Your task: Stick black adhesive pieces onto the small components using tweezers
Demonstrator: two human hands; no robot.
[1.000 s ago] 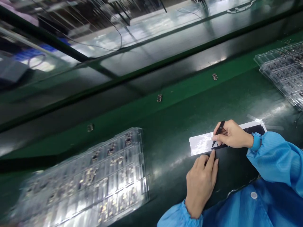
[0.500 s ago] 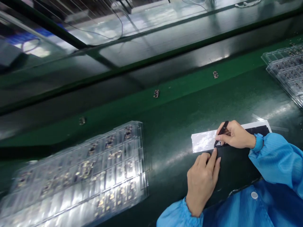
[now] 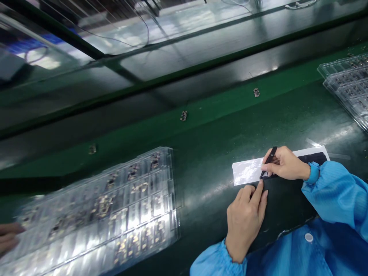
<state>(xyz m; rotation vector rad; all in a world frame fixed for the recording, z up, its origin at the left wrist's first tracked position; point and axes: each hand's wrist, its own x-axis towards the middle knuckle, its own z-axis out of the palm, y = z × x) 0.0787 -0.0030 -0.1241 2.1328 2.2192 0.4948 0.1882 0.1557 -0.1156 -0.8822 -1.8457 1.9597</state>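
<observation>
Factory assy. workshop, prob. small electronics: long green bench [image 3: 212,153] w/ clear compartmented trays [image 3: 173,199] twd. near left corner, holding tiny metallic pcs. [image 3: 155,160]; more trays [image 3: 327,70] twd. right edge. Similar parts [image 3: 183,115] spaced along green strip [image 3: 218,105] nr. far edge. Wearer in blue work coat [image 3: 293,249], elastic cuffs [image 3: 228,255], wristband [image 3: 313,172]; slim black tool [image 3: 269,159] in R hand [image 3: 286,165]. Another person's hand [image 3: 8,237], blurred, by left trays. Dark frame [image 3: 63,33] behind.

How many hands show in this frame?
3: the left hand, at the lower edge of the white sheet; the right hand, holding a black tool over it; and another person's hand, blurred and partly cut off at the picture's left edge.
</observation>
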